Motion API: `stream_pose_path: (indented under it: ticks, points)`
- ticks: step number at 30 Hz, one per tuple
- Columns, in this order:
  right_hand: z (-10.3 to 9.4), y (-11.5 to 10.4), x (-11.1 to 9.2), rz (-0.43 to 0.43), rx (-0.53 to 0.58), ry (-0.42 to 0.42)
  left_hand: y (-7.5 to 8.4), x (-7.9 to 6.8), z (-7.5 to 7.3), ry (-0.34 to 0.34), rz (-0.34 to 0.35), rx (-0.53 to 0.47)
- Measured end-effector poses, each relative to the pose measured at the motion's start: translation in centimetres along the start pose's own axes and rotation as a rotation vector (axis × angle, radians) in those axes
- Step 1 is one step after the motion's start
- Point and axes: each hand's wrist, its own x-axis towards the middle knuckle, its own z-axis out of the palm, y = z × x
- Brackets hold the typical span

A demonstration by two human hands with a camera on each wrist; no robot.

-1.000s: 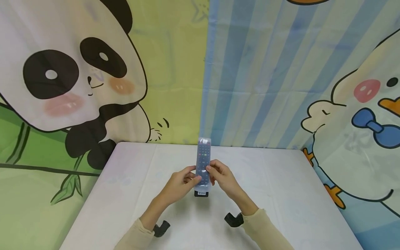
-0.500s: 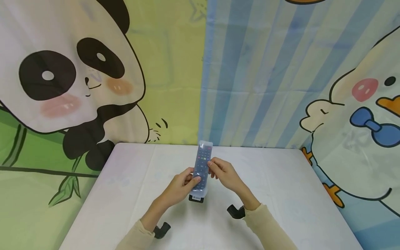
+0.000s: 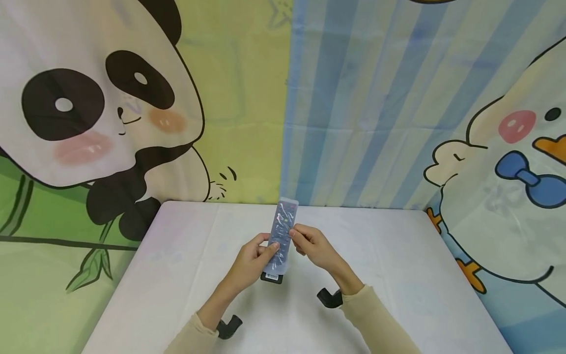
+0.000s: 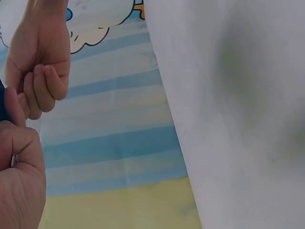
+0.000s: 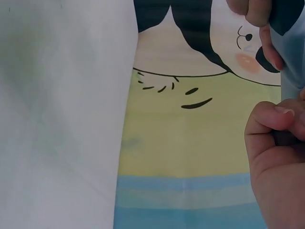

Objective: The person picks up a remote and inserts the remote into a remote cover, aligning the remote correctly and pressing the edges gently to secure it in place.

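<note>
A remote control (image 3: 271, 278) in a translucent bluish plastic sleeve (image 3: 283, 216) is held up over the table, tilted slightly to the right. Its black lower end pokes out of the sleeve. My left hand (image 3: 248, 263) grips it from the left, thumb lying across the front. On the other side, the thumb and forefinger of my right hand (image 3: 319, 250) pinch the sleeve's right edge, about halfway up. In the right wrist view, part of the sleeve (image 5: 291, 78) shows at the right border, beside curled fingers. Only a dark blue sliver of it enters the left wrist view.
Under the hands lies a white-covered table (image 3: 376, 255). Behind it hangs a cloth backdrop (image 3: 247, 123) printed with a panda, stripes and a duck. Black curved pieces, one (image 3: 230, 327) at the left wrist and another (image 3: 329, 298) at the right, stick out beneath the sleeves.
The remote control has shifted left and tilted from nearly upright. My right hand moved from the front of the sleeve to its edge, and the plastic now looks more wrinkled.
</note>
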Motion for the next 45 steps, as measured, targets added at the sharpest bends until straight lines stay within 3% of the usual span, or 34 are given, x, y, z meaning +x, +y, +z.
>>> stream_pose_path:
  ticks: [9, 17, 22, 27, 32, 34, 39, 45]
  points:
    - [-0.4, 1.4, -0.6, 0.015, 0.131, -0.057, 0.5, 0.5, -0.3, -0.031, 0.001, -0.031]
    - [-1.8, 2.2, -0.8, 0.134, 0.425, -0.219, 0.8, 0.0, -0.4, -0.138, 0.118, 0.048]
    - [-1.9, 2.3, -1.0, 0.167, 0.430, -0.244, 0.6, -0.1, -0.5, -0.208, 0.098, 0.058]
    - [-1.3, 2.4, -1.1, 0.169, 0.408, -0.139, 0.4, 0.2, -0.8, -0.240, 0.079, 0.145]
    - [-1.1, 2.5, -1.0, 0.200, 0.391, 0.007, 0.9, 0.5, -1.2, -0.116, 0.121, 0.315]
    - [-1.2, 2.5, -1.0, 0.207, 0.388, 0.039, 1.1, 0.8, -1.2, -0.112, 0.133, 0.332]
    - [-0.6, 2.5, -0.7, 0.241, 0.428, 0.116, 0.7, 1.3, -0.6, -0.251, 0.144, 0.242]
    - [0.4, 2.9, 0.1, 0.291, 0.467, 0.390, 0.1, 1.4, 0.6, -0.249, 0.150, 0.065]
